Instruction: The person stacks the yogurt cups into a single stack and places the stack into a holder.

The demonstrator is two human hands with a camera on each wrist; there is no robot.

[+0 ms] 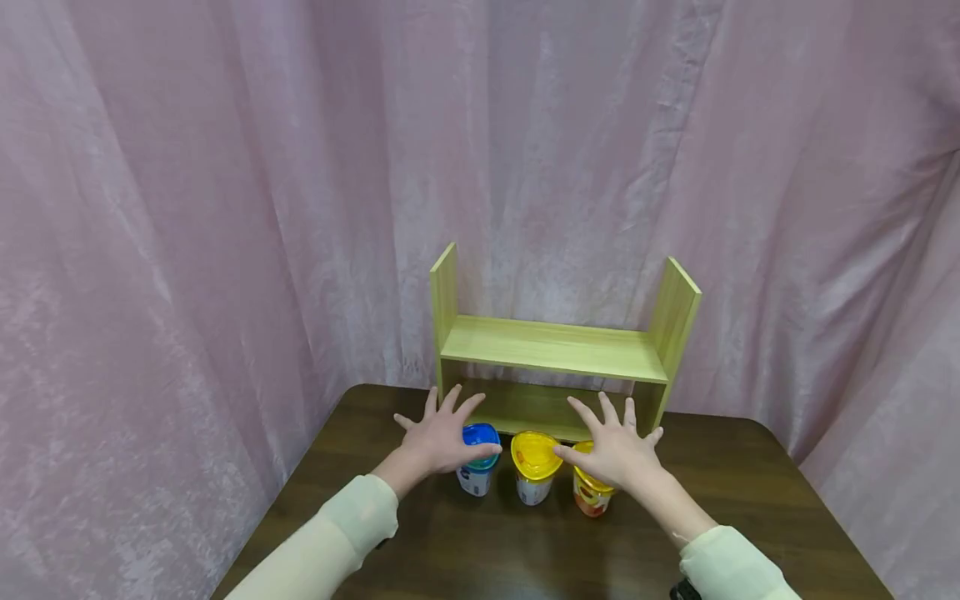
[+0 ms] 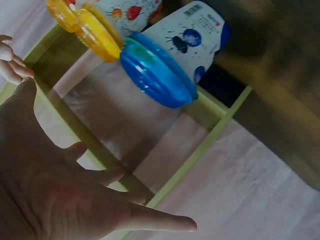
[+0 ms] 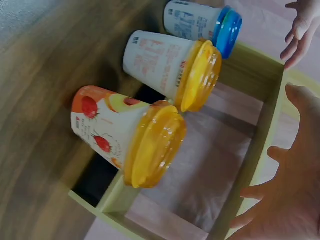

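Dark table [image 1: 750,500]: spread hands [image 1: 525,446] over three cups [image 1: 535,467].

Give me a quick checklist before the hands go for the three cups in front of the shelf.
1. Left hand free, fingers spread over the blue-lidded white plastic cup: ok.
2. Right hand free, above the orange-lidded strawberry-print cup: ok.
3. Yellow-lidded white cup upright between them: ok.
4. All three lids seated: ok.
5. Upper board of the light green wooden shelf bare: ok.
6. Hands touching the lids: cannot tell.
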